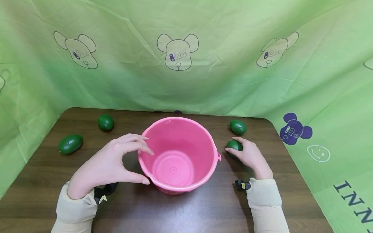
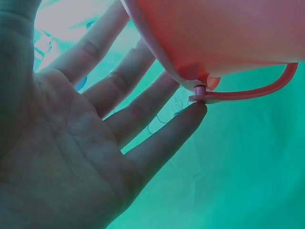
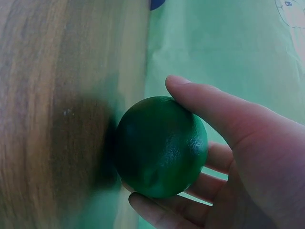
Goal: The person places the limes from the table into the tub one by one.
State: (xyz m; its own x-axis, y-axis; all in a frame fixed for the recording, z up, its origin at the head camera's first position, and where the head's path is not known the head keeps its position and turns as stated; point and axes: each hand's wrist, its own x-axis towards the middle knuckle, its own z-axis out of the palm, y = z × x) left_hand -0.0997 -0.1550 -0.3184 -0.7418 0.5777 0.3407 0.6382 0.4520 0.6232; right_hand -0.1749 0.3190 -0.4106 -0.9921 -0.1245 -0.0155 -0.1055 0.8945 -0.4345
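A pink bucket (image 1: 175,168) stands upright on the table, its inside bare to the bottom. My left hand (image 1: 112,161) is at its left rim, fingers reaching over the edge and thumb spread apart near the front. In the left wrist view, the straight fingers of that hand (image 2: 95,124) lie along the rim and the bucket's handle (image 2: 252,94) joint. To the right of the bucket, my right hand (image 1: 250,153) holds a dark green lime (image 1: 234,145) between thumb and fingers. The right wrist view shows this lime (image 3: 162,148) close beside the tabletop.
Another lime (image 1: 238,127) lies just behind the right hand. On the left side are two more, one lime (image 1: 106,122) farther back and a longer lime (image 1: 71,144) nearer. A green printed cloth (image 1: 177,87) hangs behind and beside the brown wooden table (image 1: 204,210).
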